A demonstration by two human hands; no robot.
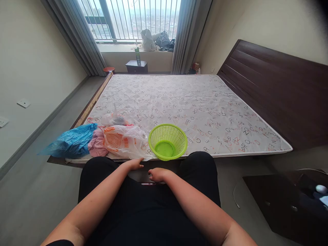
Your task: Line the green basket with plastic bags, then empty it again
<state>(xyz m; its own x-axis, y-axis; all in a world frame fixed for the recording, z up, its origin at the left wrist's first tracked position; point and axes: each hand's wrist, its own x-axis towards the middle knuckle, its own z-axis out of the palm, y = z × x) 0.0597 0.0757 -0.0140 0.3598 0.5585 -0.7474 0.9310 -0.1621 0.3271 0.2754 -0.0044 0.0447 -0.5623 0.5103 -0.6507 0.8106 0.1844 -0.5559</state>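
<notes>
My left hand (pixel 135 164) is at the front edge of the mattress, fingers stretched out and thumb apart. Its fingertips are at the lower edge of a clear plastic bag with orange print (pixel 124 140); whether they touch it I cannot tell. Over my lap, my right hand (pixel 156 174) is loosely curled, with a gap between thumb and fingers and nothing visible in it. Just beyond both hands, a green plastic basket (pixel 167 141) sits upright on the mattress with nothing in it. Left of the printed bag lie a pink cloth (pixel 98 143) and a blue plastic bag (pixel 73 140).
The letter-patterned mattress (pixel 179 99) stretches ahead toward a dark headboard (pixel 276 89) on the right. Another clear bag (pixel 115 119) lies behind the printed one. A dark cabinet (pixel 279 205) stands at my lower right. Past the bed is a nightstand (pixel 133 65) with a green bottle (pixel 137 56).
</notes>
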